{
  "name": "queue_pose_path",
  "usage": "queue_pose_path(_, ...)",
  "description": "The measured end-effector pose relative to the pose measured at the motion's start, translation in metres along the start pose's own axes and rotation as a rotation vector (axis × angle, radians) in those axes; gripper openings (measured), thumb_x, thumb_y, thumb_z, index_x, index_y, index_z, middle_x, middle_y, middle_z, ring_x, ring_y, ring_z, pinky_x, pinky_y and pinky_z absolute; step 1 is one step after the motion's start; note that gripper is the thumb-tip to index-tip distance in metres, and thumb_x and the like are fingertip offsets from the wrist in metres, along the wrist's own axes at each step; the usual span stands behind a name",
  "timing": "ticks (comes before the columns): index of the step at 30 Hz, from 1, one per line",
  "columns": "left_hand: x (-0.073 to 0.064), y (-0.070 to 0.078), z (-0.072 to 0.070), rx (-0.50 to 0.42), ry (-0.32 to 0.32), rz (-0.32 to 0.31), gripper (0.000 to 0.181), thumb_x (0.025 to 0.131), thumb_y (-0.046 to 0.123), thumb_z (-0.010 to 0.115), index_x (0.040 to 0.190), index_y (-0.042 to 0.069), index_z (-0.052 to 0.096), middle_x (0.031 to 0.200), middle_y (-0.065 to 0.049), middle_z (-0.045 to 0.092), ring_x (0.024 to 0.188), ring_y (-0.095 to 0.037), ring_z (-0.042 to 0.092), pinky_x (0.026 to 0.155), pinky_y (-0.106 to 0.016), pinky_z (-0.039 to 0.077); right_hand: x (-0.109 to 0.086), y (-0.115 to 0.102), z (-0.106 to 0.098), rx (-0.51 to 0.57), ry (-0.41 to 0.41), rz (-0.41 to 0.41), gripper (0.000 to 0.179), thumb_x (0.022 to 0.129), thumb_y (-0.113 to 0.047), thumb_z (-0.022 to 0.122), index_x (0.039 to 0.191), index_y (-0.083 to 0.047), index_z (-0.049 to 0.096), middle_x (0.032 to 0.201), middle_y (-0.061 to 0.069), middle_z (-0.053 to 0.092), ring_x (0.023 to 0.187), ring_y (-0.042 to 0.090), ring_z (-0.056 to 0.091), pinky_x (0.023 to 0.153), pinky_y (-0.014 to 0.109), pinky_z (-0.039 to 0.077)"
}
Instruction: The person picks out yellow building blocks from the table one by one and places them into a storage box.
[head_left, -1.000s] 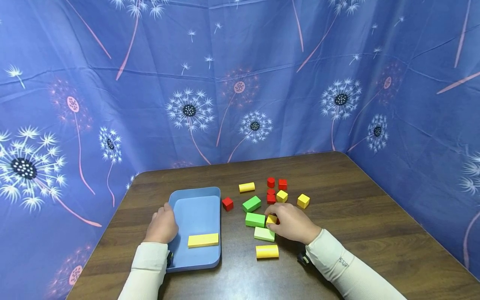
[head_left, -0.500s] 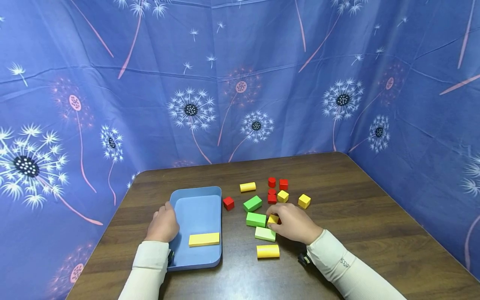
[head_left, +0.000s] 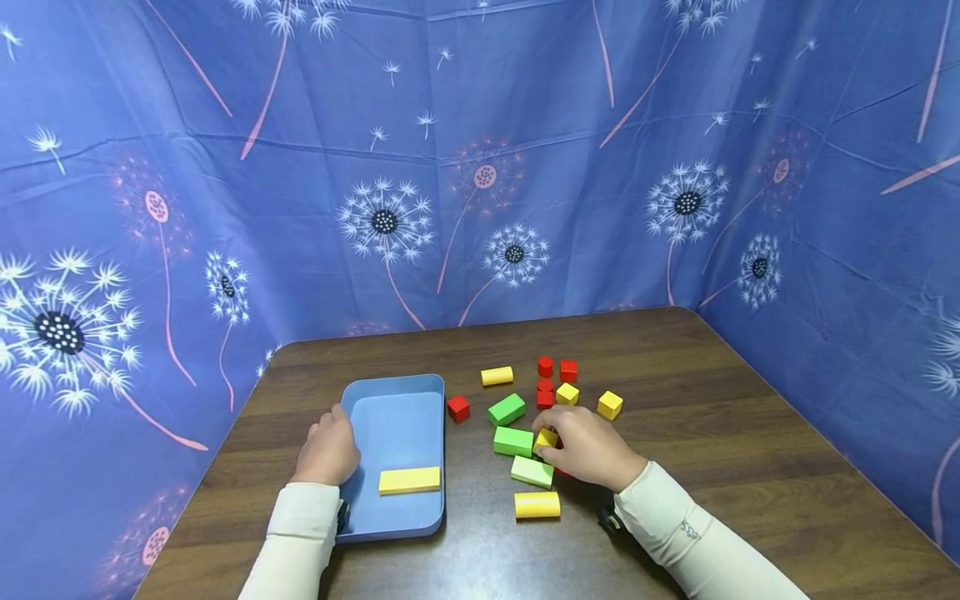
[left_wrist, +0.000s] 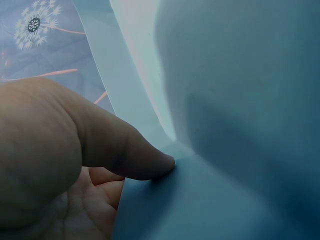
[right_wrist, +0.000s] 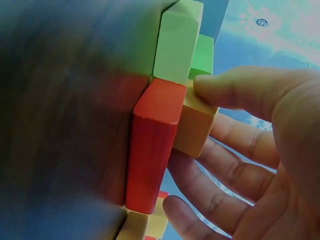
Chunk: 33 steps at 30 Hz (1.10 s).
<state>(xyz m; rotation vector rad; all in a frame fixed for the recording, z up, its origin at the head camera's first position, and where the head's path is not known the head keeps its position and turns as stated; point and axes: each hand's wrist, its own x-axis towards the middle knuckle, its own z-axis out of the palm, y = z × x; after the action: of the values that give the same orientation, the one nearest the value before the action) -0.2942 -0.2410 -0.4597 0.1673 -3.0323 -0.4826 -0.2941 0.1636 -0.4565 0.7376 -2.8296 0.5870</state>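
My left hand (head_left: 327, 448) grips the left wall of a blue tray (head_left: 397, 425), its thumb (left_wrist: 145, 155) lying over the inner side in the left wrist view. Inside the tray is a flat yellow block (head_left: 409, 481). My right hand (head_left: 588, 446) pinches a yellow cube (head_left: 545, 439) between thumb and fingers. Beside that cube, the right wrist view shows a red block (right_wrist: 152, 145), mostly hidden by my hand in the head view. A light green block (head_left: 532, 472) and a green block (head_left: 513, 442) lie just left of my fingers.
Another green block (head_left: 507, 409), a red cube (head_left: 459, 408) and yellow cylinders (head_left: 537, 505) lie right of the tray. Several red pieces (head_left: 568, 371) and two more yellow cubes (head_left: 610, 405) are behind my right hand. A patterned blue cloth (head_left: 450, 208) hangs around the wooden table (head_left: 720, 467).
The head view has shifted slightly. Both hands stay where they were, on the tray wall and the yellow cube. A little more red shows below my right hand.
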Motion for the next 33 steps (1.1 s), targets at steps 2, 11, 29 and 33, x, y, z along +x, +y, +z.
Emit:
queue_pose_path(2,0.000,0.000,0.000,-0.004,-0.003,-0.006,0.063,0.095,-0.003,0.054,0.149,-0.022,0.027,0.138,-0.044,0.048,0.124,-0.057,0.052,0.103,-0.067,0.046,0.001,-0.001,-0.001,-0.003,0.006,-0.006,0.026,0.083,-0.026,0.085,0.107,-0.021,0.077,0.091,-0.013,0.067,0.064,0.004,0.050,0.055,0.022,0.043)
queue_pose_path(11,0.001,-0.001,-0.001,-0.008,-0.018,-0.034,0.066,0.095,-0.003,0.055,0.150,-0.021,0.025,0.141,-0.044,0.046,0.126,-0.055,0.050,0.105,-0.067,0.045,0.005,-0.006,-0.007,-0.030,0.025,-0.031,0.028,0.083,-0.026,0.085,0.109,-0.020,0.077,0.096,-0.013,0.070,0.064,0.005,0.049,0.054,0.022,0.042)
queue_pose_path(29,0.001,0.000,0.001,-0.002,-0.007,-0.017,0.065,0.095,-0.002,0.056,0.150,-0.021,0.027,0.141,-0.043,0.047,0.126,-0.056,0.050,0.105,-0.067,0.046,0.014,-0.048,-0.018,-0.103,0.055,-0.214,0.030,0.084,-0.031,0.085,0.110,-0.020,0.077,0.103,-0.012,0.072,0.075,0.003,0.058,0.059,0.021,0.048)
queue_pose_path(33,0.001,0.000,0.001,-0.005,-0.007,-0.022,0.065,0.095,-0.002,0.056,0.150,-0.021,0.027,0.141,-0.043,0.047,0.126,-0.055,0.051,0.105,-0.067,0.046,0.019,-0.061,-0.018,-0.098,0.056,-0.263,0.027,0.085,-0.031,0.084,0.110,-0.021,0.076,0.104,-0.012,0.072,0.080,0.003,0.062,0.063,0.022,0.051)
